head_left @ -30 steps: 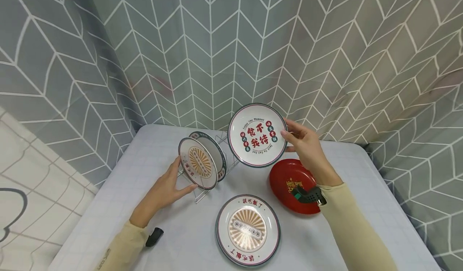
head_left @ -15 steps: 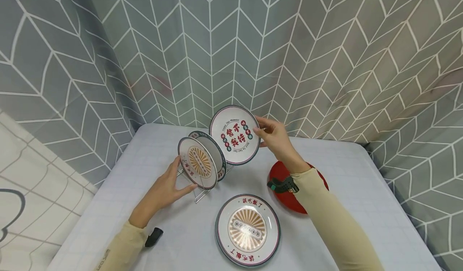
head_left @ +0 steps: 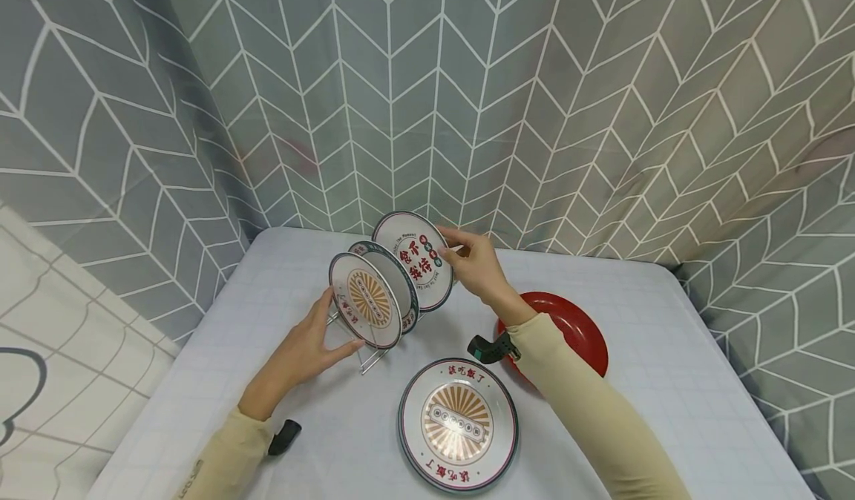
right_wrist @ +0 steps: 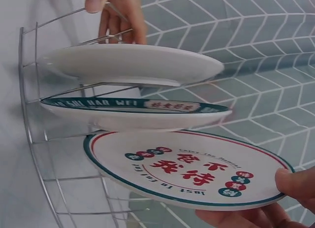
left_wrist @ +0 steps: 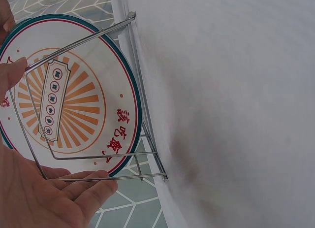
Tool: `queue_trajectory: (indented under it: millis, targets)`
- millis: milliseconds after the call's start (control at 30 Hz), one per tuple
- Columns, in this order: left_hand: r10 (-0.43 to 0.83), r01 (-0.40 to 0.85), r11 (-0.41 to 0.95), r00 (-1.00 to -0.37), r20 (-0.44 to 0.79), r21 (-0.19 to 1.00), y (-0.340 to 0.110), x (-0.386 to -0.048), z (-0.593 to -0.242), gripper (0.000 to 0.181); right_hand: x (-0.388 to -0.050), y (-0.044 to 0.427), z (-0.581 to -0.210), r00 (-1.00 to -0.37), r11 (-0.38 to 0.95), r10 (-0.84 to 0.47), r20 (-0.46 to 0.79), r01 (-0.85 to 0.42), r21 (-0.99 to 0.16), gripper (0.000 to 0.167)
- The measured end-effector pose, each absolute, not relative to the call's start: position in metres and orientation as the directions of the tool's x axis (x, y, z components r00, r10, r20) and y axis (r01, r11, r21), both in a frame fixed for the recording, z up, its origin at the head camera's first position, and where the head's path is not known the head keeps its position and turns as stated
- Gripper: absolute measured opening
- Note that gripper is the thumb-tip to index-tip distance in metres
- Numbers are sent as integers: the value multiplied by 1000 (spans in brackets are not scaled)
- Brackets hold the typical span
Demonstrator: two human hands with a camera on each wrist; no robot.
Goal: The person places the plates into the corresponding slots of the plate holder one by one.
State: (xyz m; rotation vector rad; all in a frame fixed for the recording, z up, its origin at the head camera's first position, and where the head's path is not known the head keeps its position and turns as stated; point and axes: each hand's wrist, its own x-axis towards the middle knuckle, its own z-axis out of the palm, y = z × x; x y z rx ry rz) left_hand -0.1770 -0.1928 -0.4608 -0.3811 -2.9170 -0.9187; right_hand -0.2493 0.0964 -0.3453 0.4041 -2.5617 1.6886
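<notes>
My right hand [head_left: 476, 264] pinches the rim of a white plate [head_left: 417, 259] with red characters and a dark green edge. In the right wrist view that plate [right_wrist: 192, 169] stands tilted, its far edge at the wires of a metal dish rack [right_wrist: 59, 179]. Two more plates stand upright in the rack: a sunburst plate [head_left: 366, 301] in front and a green-rimmed plate [head_left: 404, 292] behind it. At the rack's front end, my left hand [head_left: 300, 359] holds the wire frame [left_wrist: 78, 44], thumb on one side and fingers on the other, close to the sunburst plate.
A sunburst plate [head_left: 459, 426] lies on top of a stack on the white-covered table [head_left: 668, 411]. Right of it is a red plate [head_left: 574, 329], partly under my right forearm. Patterned grey curtains [head_left: 467, 99] hang behind and beside the table.
My right hand has moved left with the red-lettered plate and lowered it behind the other two at the rack. The left hand has stayed in place.
</notes>
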Motion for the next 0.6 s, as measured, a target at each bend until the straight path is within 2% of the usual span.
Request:
queue_trajectory:
  millis: [600]
  targets:
    - [208,242,791,-970,125,562,-192,-176,-460,113,-247,71,-376,-954,404,-189,233,-292,-867,38]
